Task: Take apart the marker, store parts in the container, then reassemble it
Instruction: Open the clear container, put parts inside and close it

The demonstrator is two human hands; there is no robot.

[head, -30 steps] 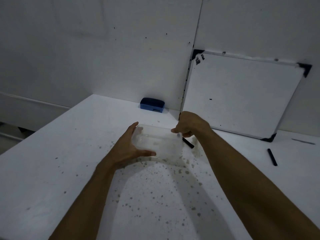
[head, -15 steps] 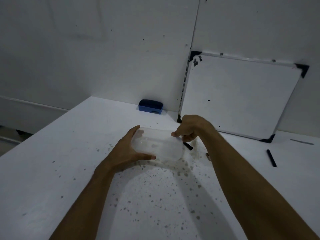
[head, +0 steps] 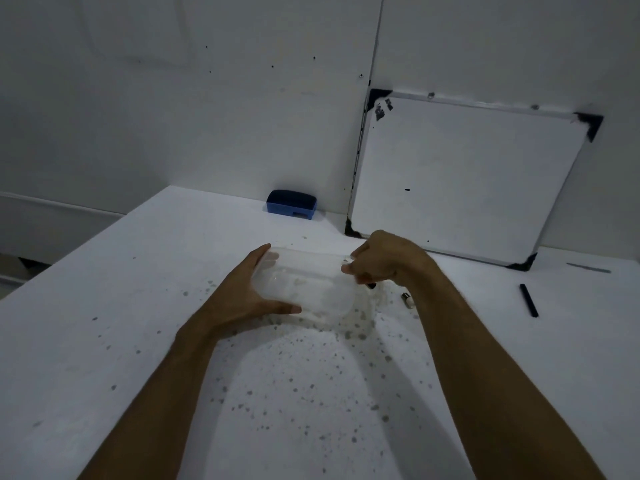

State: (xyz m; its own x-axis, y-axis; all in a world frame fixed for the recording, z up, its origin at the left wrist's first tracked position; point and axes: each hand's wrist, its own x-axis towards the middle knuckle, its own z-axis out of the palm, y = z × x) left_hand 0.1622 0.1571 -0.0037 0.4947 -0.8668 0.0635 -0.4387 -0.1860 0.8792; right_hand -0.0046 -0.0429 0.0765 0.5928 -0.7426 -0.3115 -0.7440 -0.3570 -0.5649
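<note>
A clear plastic container sits on the white speckled table. My left hand grips its left side, thumb along the near wall. My right hand is closed at the container's right rim, pinching a black marker part; only the part's dark tip shows under the fingers. On the table just right of the container lies a small marker piece. Farther right lies a black stick-shaped marker part. I cannot make out what is inside the container.
A whiteboard leans against the wall behind my right hand. A blue eraser sits at the table's back edge. A thin grey strip lies at the far right. The table's left edge drops off beyond my left arm.
The black part stuck out well below my right hand before; now only its tip shows. The small piece right of the container has come into view. My left hand has kept its grip.
</note>
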